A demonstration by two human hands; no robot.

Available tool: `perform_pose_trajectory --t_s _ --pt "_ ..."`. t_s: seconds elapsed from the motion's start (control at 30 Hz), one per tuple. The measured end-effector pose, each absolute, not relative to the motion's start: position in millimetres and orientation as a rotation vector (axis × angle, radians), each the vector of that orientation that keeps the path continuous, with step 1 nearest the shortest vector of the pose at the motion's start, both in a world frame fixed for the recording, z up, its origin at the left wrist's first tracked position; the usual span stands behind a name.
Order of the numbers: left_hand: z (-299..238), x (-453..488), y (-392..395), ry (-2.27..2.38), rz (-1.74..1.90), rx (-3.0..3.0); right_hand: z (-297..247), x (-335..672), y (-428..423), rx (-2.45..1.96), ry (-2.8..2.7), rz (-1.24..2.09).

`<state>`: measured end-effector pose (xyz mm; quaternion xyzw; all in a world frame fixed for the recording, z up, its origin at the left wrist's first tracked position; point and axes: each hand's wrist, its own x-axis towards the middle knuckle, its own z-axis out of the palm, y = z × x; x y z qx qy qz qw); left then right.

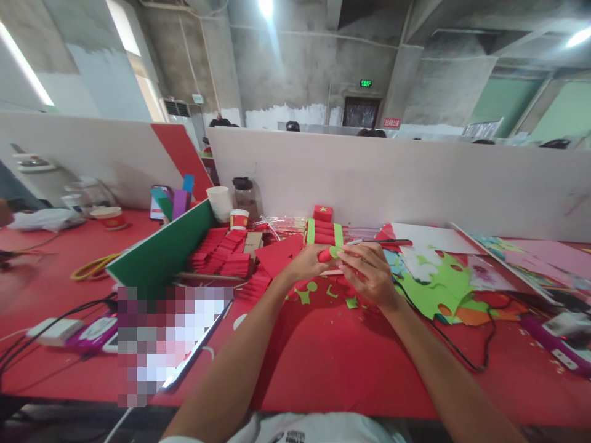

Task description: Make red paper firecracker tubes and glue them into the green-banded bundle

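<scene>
Both my hands meet over the red table (pixel 332 357). My left hand (pixel 308 263) and my right hand (pixel 369 271) are closed around a small red paper roll (pixel 325 254) with a green band near its end. Just behind it stands a stack of red rolls bound with green strips (pixel 324 232), topped by a red block with a yellow star (pixel 322 213). Green paper scraps (pixel 323 294) lie under my hands.
A pile of folded red paper pieces (pixel 221 252) lies left of my hands beside a green board (pixel 157 252). Paper cups (pixel 220 202) and a dark bottle (pixel 244 195) stand by the white partition (pixel 415 178). Cut green and white sheets (pixel 438 277), scissors (pixel 392 243) and a black cable (pixel 462 357) lie right.
</scene>
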<state>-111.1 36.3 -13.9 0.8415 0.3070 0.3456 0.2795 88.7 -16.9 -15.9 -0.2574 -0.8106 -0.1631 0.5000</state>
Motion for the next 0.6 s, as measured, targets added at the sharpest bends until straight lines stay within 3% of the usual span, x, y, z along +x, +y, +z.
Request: perform_pose_trajectory --t_s 0.6 --pt "-12.8 -109.6 34.3 0.869 0.864 2.311 -17.5 81.4 -13.5 -0.623 -1.958 -0.331"
